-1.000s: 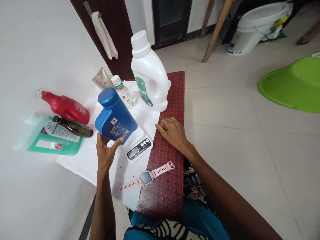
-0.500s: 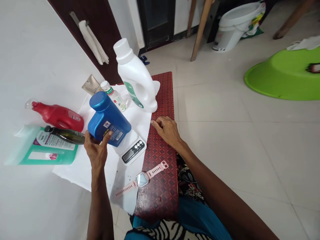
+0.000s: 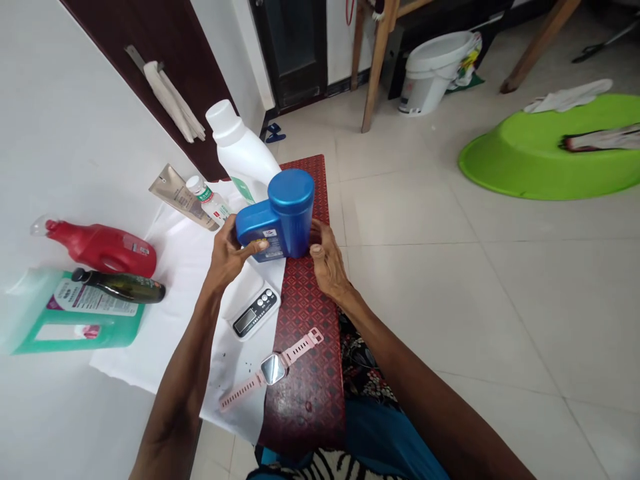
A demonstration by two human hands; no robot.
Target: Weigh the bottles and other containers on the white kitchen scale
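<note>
A blue bottle [image 3: 293,210] with a round cap and a side handle is raised above the table, to the right of a white digital kitchen scale [image 3: 253,307]. My left hand [image 3: 233,257] is closed on its handle side, thumb across the label. Close against its right side is my right hand [image 3: 330,263], thumb and fingers apart. Its fingertips are partly behind the bottle, and I cannot tell whether they touch it. A large white jug [image 3: 245,150] stands behind, partly covered by the blue bottle. A smartwatch with a pink strap [image 3: 273,369] lies near the front.
Left on the white cloth [image 3: 175,333] are a red bottle [image 3: 107,245], a dark bottle [image 3: 125,285] and a green jug [image 3: 115,333]. A beige tube [image 3: 175,193] and small white-capped bottle [image 3: 213,203] stand behind. A green basin [image 3: 525,157] and white bucket [image 3: 430,77] are on the floor.
The blue bottle has moved right, off the scale area, in my left hand. My right hand has turned and come up beside it. The view has shifted slightly.
</note>
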